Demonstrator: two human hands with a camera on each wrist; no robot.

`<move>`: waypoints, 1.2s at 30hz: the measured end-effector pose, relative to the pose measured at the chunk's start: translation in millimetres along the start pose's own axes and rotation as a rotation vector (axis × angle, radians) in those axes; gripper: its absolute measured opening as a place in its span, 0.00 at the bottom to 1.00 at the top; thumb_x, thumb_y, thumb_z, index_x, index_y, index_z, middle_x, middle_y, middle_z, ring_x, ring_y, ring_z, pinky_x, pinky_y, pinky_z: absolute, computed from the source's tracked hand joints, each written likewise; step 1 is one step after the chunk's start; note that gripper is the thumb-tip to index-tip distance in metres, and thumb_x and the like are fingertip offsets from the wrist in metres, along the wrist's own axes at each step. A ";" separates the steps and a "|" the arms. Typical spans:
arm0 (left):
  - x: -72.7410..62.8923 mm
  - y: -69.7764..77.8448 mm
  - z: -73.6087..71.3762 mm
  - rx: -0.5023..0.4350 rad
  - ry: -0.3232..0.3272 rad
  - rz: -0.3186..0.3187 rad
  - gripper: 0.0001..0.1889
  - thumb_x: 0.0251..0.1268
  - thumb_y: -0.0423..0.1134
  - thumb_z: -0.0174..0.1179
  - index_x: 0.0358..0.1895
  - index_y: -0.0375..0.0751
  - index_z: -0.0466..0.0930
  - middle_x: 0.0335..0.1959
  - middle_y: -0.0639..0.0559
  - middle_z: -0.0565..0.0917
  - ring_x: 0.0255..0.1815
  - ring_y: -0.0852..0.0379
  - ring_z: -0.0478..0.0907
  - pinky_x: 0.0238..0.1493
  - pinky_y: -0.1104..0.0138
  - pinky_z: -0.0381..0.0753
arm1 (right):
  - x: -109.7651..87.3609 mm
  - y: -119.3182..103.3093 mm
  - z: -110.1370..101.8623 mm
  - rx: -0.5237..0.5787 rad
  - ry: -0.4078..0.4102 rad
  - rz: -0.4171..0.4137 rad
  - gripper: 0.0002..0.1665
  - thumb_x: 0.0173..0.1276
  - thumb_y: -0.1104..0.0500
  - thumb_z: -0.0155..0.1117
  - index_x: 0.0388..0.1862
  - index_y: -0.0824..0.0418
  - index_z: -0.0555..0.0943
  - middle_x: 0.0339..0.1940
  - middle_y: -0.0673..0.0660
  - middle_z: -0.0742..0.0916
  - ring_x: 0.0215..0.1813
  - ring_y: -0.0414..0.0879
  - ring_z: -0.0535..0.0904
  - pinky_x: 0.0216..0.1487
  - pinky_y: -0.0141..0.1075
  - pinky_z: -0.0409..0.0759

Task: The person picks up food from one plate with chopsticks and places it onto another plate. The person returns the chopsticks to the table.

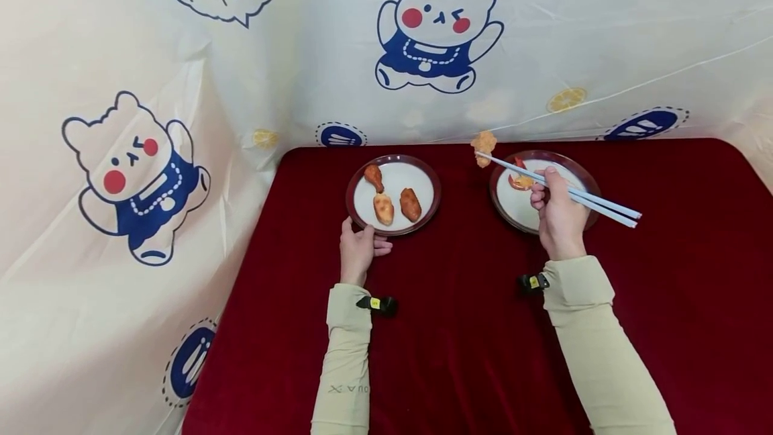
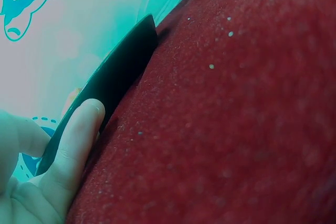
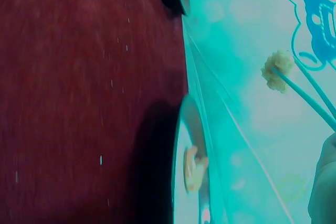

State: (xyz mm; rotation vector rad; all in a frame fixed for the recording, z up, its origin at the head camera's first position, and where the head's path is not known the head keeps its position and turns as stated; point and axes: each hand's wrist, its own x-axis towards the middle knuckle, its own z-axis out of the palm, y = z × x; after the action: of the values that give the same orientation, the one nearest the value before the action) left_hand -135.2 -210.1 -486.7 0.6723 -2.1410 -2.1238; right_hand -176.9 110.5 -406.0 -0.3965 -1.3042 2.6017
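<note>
My right hand (image 1: 561,217) grips a pair of pale blue chopsticks (image 1: 594,201) above the right plate (image 1: 513,213). Their tips hold a lumpy, golden fried piece of food (image 1: 483,148) in the air, left of that plate; the right wrist view shows the same fried piece (image 3: 277,71) clear of the table. Red and orange food (image 1: 521,180) lies on the right plate, partly covered by the chopsticks. With thumb and finger, my left hand (image 1: 357,250) pinches the near rim of the left plate (image 1: 395,230). A drumstick (image 1: 374,177) and two browned pieces (image 1: 410,205) lie on it.
Both brown-rimmed plates stand toward the far edge of a table covered in dark red cloth (image 1: 453,327). Behind and to the left hangs a pale curtain (image 1: 338,39) printed with cartoon bears.
</note>
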 end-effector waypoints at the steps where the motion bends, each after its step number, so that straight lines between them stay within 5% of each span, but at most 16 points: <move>1: 0.0 0.6 -0.4 0.001 0.000 0.002 0.37 0.71 0.35 0.46 0.78 0.44 0.39 0.34 0.37 0.85 0.23 0.54 0.86 0.31 0.60 0.90 | 0.7 -2.3 -1.8 0.008 0.006 -0.003 0.14 0.68 0.55 0.63 0.37 0.66 0.84 0.18 0.53 0.82 0.18 0.38 0.73 0.16 0.23 0.74; 23: 1.4 4.9 -4.3 -0.019 -0.015 -0.039 0.36 0.73 0.35 0.45 0.78 0.48 0.39 0.38 0.35 0.85 0.24 0.53 0.86 0.33 0.60 0.90 | 12.4 -39.8 -54.5 0.136 0.096 -0.010 0.16 0.60 0.57 0.71 0.35 0.72 0.84 0.17 0.57 0.83 0.19 0.42 0.76 0.15 0.27 0.76; 36: -19.0 27.5 0.4 0.017 -0.045 -0.017 0.34 0.73 0.33 0.44 0.77 0.39 0.40 0.38 0.32 0.84 0.25 0.50 0.87 0.34 0.59 0.90 | 13.0 -47.4 -80.8 0.167 0.127 0.002 0.15 0.61 0.59 0.71 0.35 0.72 0.84 0.17 0.58 0.83 0.19 0.43 0.76 0.14 0.29 0.76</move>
State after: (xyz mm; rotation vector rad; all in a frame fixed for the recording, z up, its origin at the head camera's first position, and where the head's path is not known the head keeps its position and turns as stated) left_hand -125.4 -204.4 -455.3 0.6523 -2.1868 -2.1519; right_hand -159.8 202.9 -416.1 -0.5241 -1.0373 2.6145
